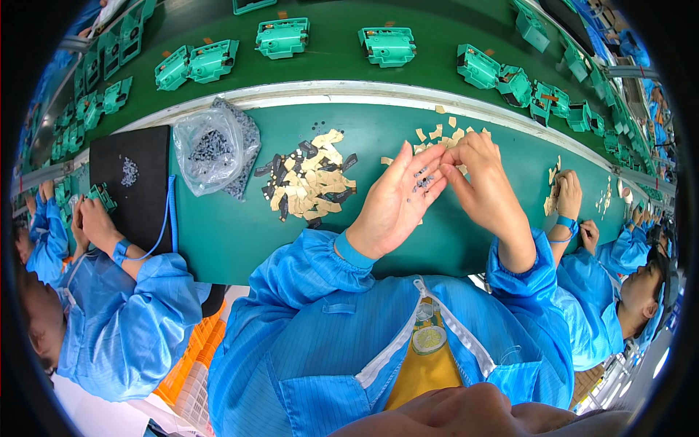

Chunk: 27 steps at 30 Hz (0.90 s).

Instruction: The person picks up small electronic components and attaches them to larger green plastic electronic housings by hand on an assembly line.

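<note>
Watching remotely, I judge the small grey pieces (422,183) on the left hand (395,198), palm upturned and fingers extended, light, stiff and best pinched edgewise; the right hand (478,173) curls, fingertips bunched, any hold unclear.

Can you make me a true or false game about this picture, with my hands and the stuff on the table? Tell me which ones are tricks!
1. Your left hand is open, palm up, with small grey pieces on it. True.
2. Your right hand is inside the plastic bag. False: it is by the left hand's fingers, and the bag is off to the left.
3. The bag lies left of the pile of tan and black pieces. True.
4. Your sleeves are yellow. False: they are blue.
5. Teal plastic casings sit beyond the pale rail. True.
</note>
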Available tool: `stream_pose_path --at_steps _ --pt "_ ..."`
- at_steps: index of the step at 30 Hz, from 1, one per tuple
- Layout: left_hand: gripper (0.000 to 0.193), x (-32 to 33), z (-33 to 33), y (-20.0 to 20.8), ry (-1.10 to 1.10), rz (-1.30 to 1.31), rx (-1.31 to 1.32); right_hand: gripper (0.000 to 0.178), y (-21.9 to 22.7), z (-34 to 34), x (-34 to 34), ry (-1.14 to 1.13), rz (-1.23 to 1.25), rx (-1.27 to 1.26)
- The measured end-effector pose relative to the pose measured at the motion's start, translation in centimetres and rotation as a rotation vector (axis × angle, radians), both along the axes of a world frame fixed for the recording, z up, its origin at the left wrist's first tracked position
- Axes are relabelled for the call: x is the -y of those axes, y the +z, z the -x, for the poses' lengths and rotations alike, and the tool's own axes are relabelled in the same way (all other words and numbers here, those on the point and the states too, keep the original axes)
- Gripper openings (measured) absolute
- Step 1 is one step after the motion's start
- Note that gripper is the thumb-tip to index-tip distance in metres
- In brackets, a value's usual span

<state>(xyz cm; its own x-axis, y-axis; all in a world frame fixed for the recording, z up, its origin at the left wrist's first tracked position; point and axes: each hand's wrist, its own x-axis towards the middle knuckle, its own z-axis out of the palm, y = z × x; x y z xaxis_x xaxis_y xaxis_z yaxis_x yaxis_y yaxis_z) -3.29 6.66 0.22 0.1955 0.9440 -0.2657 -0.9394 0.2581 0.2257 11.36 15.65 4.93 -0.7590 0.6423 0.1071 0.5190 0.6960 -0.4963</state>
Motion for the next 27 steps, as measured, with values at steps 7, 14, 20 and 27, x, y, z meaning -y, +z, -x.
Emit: stream_pose_path --at_steps 7,14,20,27 --pt "0.074 0.3 0.5 0.4 -0.021 -0.035 0.001 0.009 -0.2 -1.3 -8.1 -0.103 0.049 -0.131" --pt "0.071 0.2 0.7 0.2 -0.015 -0.041 0.011 0.026 -1.1 0.6 -17.6 -0.212 0.121 0.092" --pt "0.071 0.3 0.8 0.4 -0.022 -0.033 0.017 0.027 -1.5 1.2 -19.5 -0.212 0.188 0.257" --pt "0.072 0.3 0.8 0.6 -0.024 -0.031 0.005 0.025 -1.2 1.7 -19.1 -0.197 0.254 0.240"
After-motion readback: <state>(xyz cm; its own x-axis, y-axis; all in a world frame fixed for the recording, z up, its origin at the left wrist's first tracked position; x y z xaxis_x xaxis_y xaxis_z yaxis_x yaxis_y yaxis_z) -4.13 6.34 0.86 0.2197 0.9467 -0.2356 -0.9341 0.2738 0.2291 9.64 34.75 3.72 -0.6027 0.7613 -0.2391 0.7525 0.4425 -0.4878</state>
